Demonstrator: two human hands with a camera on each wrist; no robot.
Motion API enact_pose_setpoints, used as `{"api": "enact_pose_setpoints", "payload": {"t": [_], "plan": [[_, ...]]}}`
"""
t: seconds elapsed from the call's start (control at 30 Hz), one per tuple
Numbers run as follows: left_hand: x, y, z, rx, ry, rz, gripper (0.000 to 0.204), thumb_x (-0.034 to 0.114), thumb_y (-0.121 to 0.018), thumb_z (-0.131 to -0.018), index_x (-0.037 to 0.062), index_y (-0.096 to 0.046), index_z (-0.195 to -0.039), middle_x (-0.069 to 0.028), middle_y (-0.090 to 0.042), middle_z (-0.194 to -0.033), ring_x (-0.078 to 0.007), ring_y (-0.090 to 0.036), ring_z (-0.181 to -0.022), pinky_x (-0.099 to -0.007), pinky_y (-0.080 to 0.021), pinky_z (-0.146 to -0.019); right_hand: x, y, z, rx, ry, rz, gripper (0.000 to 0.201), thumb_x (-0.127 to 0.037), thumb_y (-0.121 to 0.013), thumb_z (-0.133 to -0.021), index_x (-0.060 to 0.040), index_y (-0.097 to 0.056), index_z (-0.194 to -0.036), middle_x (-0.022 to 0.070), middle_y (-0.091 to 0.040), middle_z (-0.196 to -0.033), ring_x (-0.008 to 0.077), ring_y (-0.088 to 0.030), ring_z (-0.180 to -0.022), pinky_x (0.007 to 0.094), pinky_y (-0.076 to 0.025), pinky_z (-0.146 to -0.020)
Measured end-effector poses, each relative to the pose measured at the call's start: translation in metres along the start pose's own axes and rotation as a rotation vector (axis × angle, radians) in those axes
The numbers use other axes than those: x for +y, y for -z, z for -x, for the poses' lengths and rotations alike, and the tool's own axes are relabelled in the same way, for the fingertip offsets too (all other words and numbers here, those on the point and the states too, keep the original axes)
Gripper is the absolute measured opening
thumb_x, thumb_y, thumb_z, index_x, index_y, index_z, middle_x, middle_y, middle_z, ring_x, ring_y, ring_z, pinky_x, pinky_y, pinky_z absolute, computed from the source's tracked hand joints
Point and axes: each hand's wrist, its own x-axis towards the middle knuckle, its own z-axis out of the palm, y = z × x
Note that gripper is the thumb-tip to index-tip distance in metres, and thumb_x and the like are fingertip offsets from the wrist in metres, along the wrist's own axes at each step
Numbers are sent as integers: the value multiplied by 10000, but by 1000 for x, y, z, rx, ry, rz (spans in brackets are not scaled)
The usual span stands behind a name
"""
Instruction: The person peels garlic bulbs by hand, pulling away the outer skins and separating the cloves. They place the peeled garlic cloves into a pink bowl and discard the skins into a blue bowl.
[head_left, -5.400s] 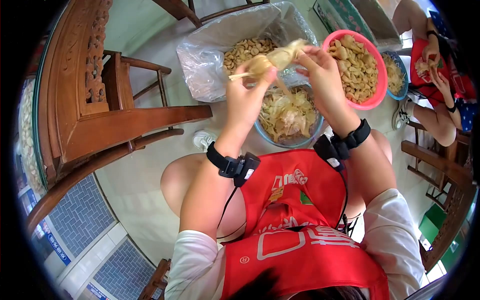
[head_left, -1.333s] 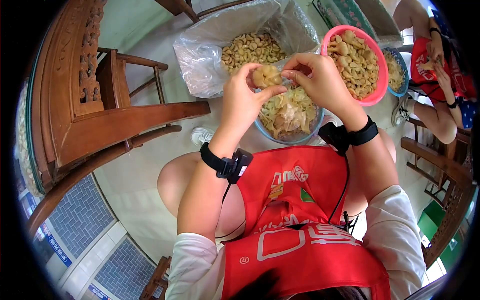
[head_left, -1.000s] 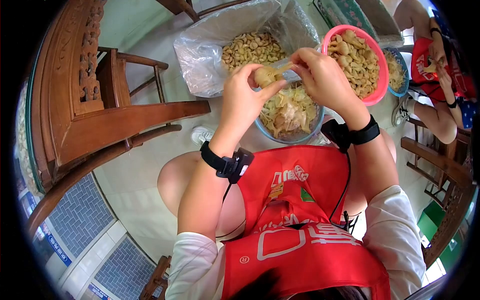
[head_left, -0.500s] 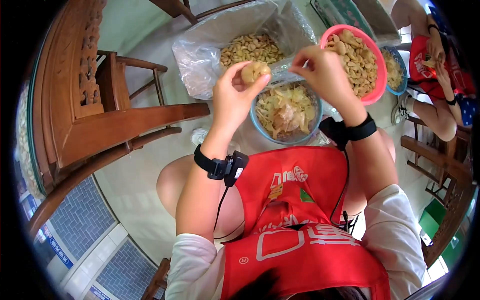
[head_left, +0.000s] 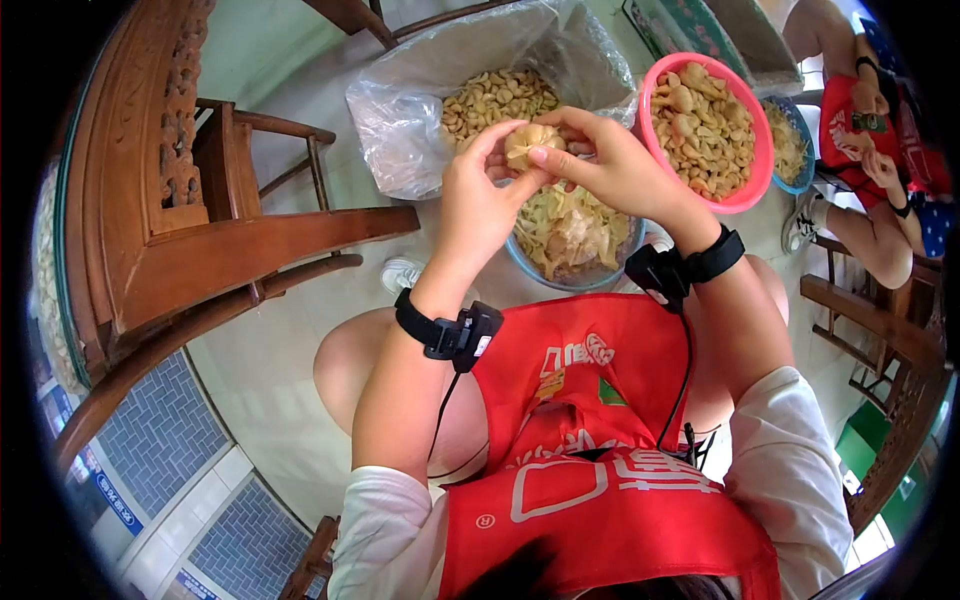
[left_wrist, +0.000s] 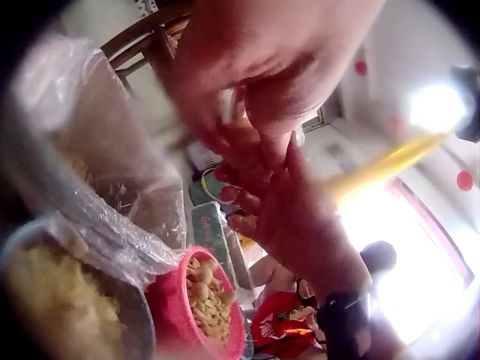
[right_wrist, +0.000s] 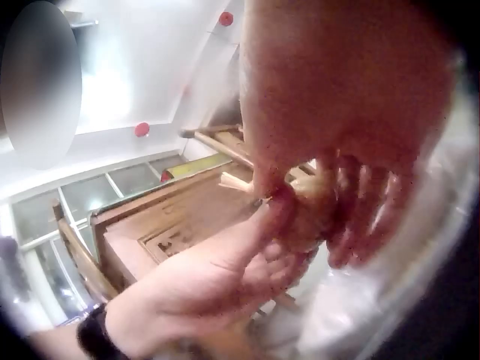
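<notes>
A pale, bulb-shaped garlic head point(head_left: 530, 143) is held between both hands above the blue-rimmed bowl point(head_left: 570, 286) of papery peelings. My left hand point(head_left: 482, 190) curls round its left side; my right hand point(head_left: 615, 160) grips it from the right, thumb across its front. In the right wrist view the bulb point(right_wrist: 311, 202) shows between the fingers, with a pale stem point(right_wrist: 234, 182) poking out past them. In the left wrist view the hands hide most of the bulb.
Behind the hands stands a plastic-lined crate point(head_left: 400, 140) holding loose cloves. A pink basin point(head_left: 768, 150) of garlic is to the right, with a blue bowl point(head_left: 806, 170) beyond it. Another person point(head_left: 860, 140) sits at far right; a wooden chair point(head_left: 280, 240) is at left.
Papery strands that the right hand was pulling from the bulb are gone from it. The right hand, apart from the bulb half a second ago, has come back left and now grips it too.
</notes>
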Motion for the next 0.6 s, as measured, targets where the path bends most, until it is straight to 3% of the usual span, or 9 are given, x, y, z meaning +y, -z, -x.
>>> {"api": "enact_pose_setpoints", "payload": {"t": [0.2, 0.37, 0.43, 0.6], "plan": [[12, 2, 0, -110, -8, 129, 419, 79, -691, -846, -23, -533, -1220, -78, -614, -1116, -124, -588, -997, -259, -470, -883, -17, 11, 2, -63, -136, -204, 351, -247, -601, -911, 72, -564, -1052, 58, -623, -797, 98, -592, -680, 239, -480, -599], [14, 3, 0, -123, -6, 242, 397, 106, -679, -861, -19, -544, -1212, -69, -611, -1119, -122, -569, -1022, -270, -444, -925, -13, 12, 3, -41, -110, -183, 340, -247, -567, -931, 69, -566, -1056, 61, -626, -810, 97, -587, -677, 233, -482, -604], [11, 2, 0, -97, -1, 290, 401, 117, -684, -857, -31, -546, -1203, -75, -623, -1081, -112, -599, -952, -259, -490, -842, -13, 10, 3, -30, -96, -179, 334, -244, -555, -938, 68, -566, -1057, 62, -627, -816, 97, -587, -679, 232, -483, -606], [9, 3, 0, -81, -6, 247, 376, 93, -641, -875, -36, -537, -1213, -81, -615, -1087, -113, -592, -957, -255, -481, -858, -10, 4, 4, 16, -84, -173, 286, -186, -467, -962, 56, -575, -1069, 42, -592, -775, 97, -550, -656, 238, -460, -589]]}}
